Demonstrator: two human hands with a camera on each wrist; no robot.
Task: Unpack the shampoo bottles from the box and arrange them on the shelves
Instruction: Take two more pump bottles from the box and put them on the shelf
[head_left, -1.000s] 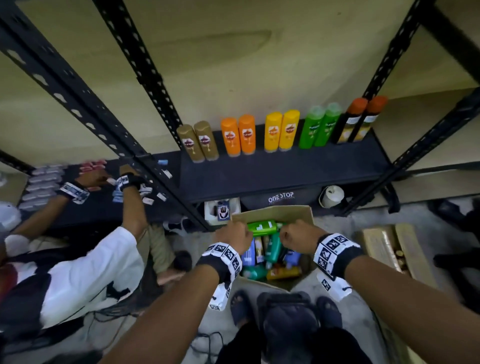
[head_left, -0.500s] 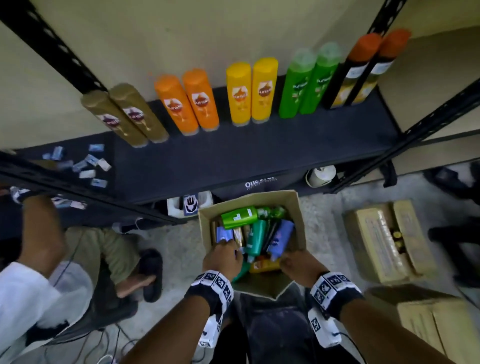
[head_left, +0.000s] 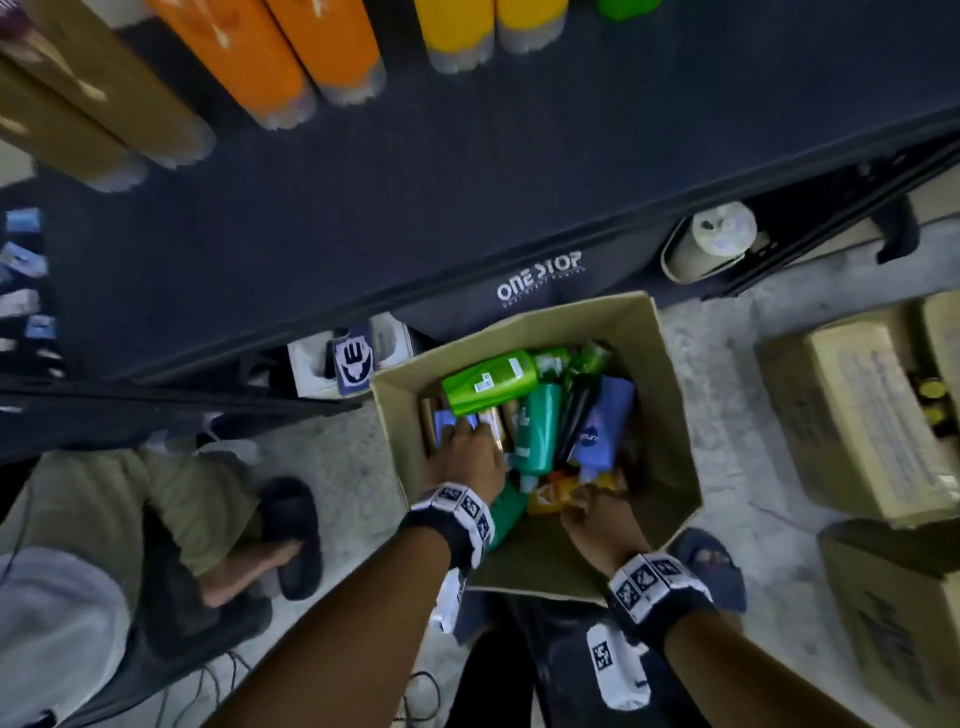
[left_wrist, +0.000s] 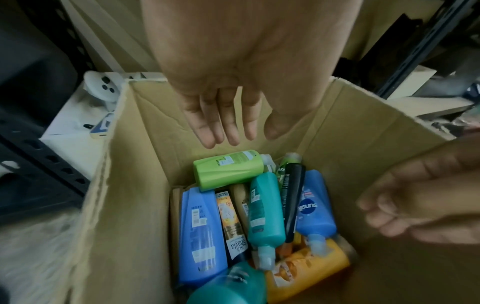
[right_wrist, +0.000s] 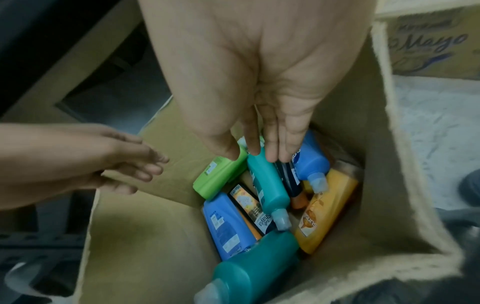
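The shelf (head_left: 467, 197) is seen above the box (head_left: 670, 415), which stands on the floor at the shelf's front edge. Bottles already stand along the shelf's back edge; the rest lie jumbled in the box. Both hands are lowered into the box with fingers straight and nothing gripped: the left hand (head_left: 465, 457) over the box's left side, the right hand (head_left: 602, 514) near its near right corner.

The step in hand is judged to be picking the next bottles. A top-lying bottle, such as the teal bottle (left_wrist: 265, 209) or the green bottle (left_wrist: 228, 170), is best taken first, gripped round the body, so that those beneath are not dragged. One bottle per hand can be lifted.

"ONE STOP" is printed below the shelf's front edge. "sunsilk" is read on the blue bottle (left_wrist: 314, 203), part of it on the orange bottle (right_wrist: 324, 207), and "Shavila", as it seems, on a dark bottle (left_wrist: 233, 226). "Mayo" is written on a carton (right_wrist: 431, 43) beside the box.
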